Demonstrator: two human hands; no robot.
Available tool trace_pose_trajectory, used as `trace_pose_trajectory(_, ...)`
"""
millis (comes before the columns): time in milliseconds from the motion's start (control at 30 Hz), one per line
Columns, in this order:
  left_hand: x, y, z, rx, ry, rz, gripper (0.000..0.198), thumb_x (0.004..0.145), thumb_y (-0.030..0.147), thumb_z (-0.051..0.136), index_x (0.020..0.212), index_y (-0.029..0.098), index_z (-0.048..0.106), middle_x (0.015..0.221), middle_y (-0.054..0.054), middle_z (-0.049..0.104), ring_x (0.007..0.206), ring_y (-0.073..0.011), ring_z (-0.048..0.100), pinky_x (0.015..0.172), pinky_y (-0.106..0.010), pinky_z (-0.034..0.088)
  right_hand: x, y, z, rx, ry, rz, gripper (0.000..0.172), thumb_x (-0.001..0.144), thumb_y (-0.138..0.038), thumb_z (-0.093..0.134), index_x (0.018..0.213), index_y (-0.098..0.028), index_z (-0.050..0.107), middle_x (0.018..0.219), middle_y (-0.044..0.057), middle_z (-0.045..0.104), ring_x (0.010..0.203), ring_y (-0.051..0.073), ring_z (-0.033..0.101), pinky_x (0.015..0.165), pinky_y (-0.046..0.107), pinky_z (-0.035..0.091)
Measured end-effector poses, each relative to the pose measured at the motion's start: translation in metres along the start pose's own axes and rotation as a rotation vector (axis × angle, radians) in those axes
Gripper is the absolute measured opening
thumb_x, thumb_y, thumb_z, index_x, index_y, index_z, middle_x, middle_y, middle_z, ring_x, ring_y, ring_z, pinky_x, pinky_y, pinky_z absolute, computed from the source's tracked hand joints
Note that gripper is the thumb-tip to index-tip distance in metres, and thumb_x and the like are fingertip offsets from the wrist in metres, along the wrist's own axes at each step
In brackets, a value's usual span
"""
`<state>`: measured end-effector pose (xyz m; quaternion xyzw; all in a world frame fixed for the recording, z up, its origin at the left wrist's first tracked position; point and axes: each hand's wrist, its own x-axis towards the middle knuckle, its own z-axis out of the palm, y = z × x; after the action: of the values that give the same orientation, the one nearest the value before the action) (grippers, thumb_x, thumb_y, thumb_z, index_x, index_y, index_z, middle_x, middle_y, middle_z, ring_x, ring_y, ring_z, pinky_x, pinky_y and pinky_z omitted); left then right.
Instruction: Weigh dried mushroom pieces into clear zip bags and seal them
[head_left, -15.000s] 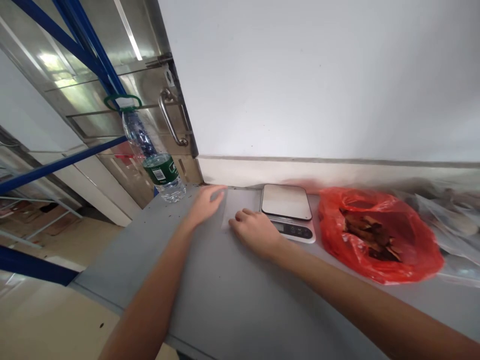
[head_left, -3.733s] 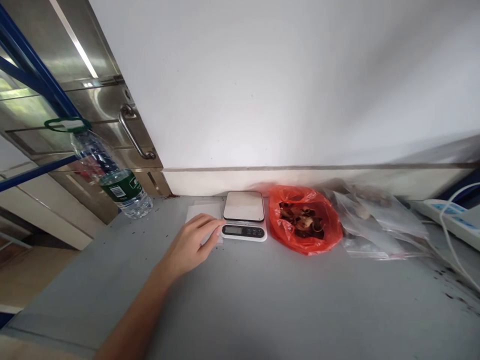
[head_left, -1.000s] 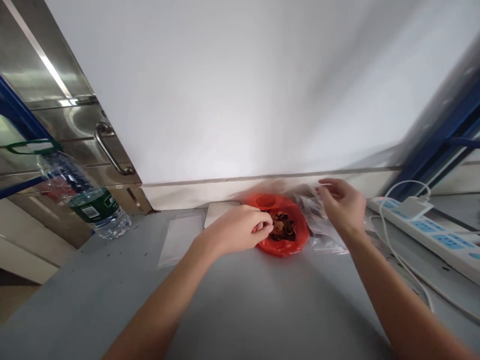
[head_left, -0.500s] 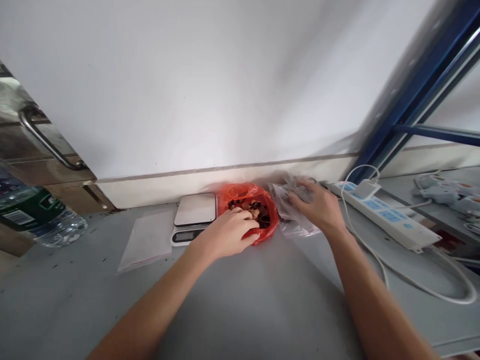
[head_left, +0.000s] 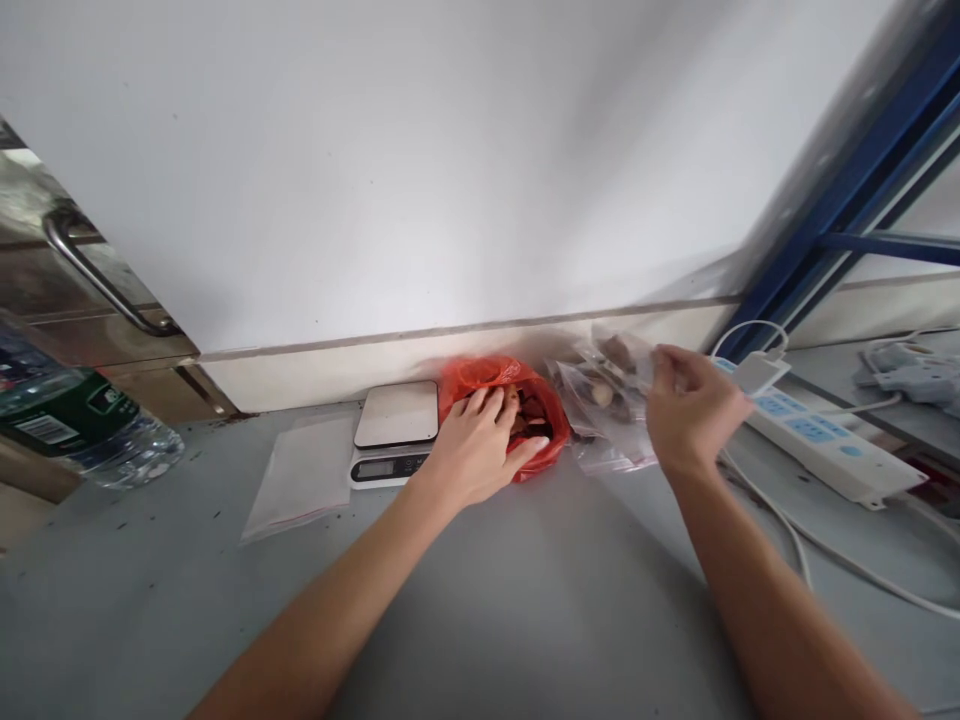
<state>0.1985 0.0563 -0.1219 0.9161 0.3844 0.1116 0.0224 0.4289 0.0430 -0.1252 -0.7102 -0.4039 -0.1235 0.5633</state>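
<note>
A red plastic bag [head_left: 551, 400] stands open on the grey surface, with dark brown dried pieces [head_left: 531, 412] inside. My left hand [head_left: 476, 445] lies over its opening, fingers spread and touching the contents. To the right, clear zip bags [head_left: 600, 400] with brownish pieces in them lie in a pile against the wall. My right hand [head_left: 691, 405] pinches the edge of one clear bag and holds it partly raised. A white digital scale [head_left: 396, 415] sits just left of the red bag.
Flat clear bags [head_left: 304, 475] lie left of the scale. A large water bottle [head_left: 90, 425] is at the far left. On the right are a white power strip [head_left: 832, 445], its cables and a blue frame [head_left: 832, 220]. The white wall rises behind.
My right hand has moved right and closed on a clear bag's edge, lifting it. My left hand has spread its fingers over the red bag. The view has shifted slightly.
</note>
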Motion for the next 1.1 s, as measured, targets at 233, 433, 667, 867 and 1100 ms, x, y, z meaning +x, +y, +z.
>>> trace_pose_trajectory(233,-0.005,-0.019,-0.029,-0.456,0.204,-0.041,0.043,0.106,0.044,0.041,0.106,0.014,0.073,0.110,-0.012,0.076,0.102,-0.0242,0.071,0.092,-0.037,0.057,-0.012,-0.037,-0.005,0.342,0.020,-0.075,0.027,0.080,-0.042,0.057,0.086,-0.021,0.073,0.087,0.012,0.078,0.086,0.030,0.074,0.083,0.045,0.057)
trace_pose_trajectory(433,-0.024,-0.052,-0.060,-0.770,0.351,-0.071,0.067,0.079,0.047,0.080,0.138,0.023,0.058,0.145,-0.013,0.060,0.123,-0.0289,0.064,0.099,-0.042,0.056,-0.011,-0.098,-0.007,0.518,-0.539,-0.201,0.017,0.081,-0.038,0.065,0.081,-0.024,0.074,0.071,0.002,0.075,0.069,0.021,0.072,0.071,0.037,0.060)
trace_pose_trajectory(667,-0.036,-0.077,-0.077,-1.012,0.323,-0.141,0.033,0.086,0.049,0.073,0.088,0.016,0.071,0.078,-0.003,0.073,0.065,-0.0132,0.066,0.060,-0.026,0.054,0.008,-0.130,0.005,0.478,-1.159,-0.215,0.030,0.078,-0.049,0.075,0.082,-0.018,0.074,0.062,0.000,0.068,0.053,0.014,0.059,0.047,0.025,0.045)
trace_pose_trajectory(867,-0.039,-0.096,-0.067,-1.038,0.328,-0.348,0.027,0.088,0.044,0.069,0.095,0.018,0.066,0.070,0.001,0.066,0.051,-0.0095,0.055,0.050,-0.023,0.045,0.012,-0.116,0.015,0.534,-1.619,-0.011,0.035,0.071,-0.050,0.081,0.062,-0.018,0.070,0.061,0.003,0.068,0.057,0.015,0.063,0.057,0.028,0.055)
trace_pose_trajectory(1100,-0.031,-0.082,-0.057,-0.513,0.649,-0.438,0.015,0.082,0.020,0.067,0.096,0.019,0.062,0.100,-0.007,0.071,0.094,-0.0211,0.066,0.084,-0.034,0.052,0.003,-0.111,0.029,0.376,-1.718,0.043,0.034,0.063,-0.046,0.084,0.057,-0.018,0.068,0.056,0.001,0.066,0.054,0.013,0.058,0.055,0.026,0.048)
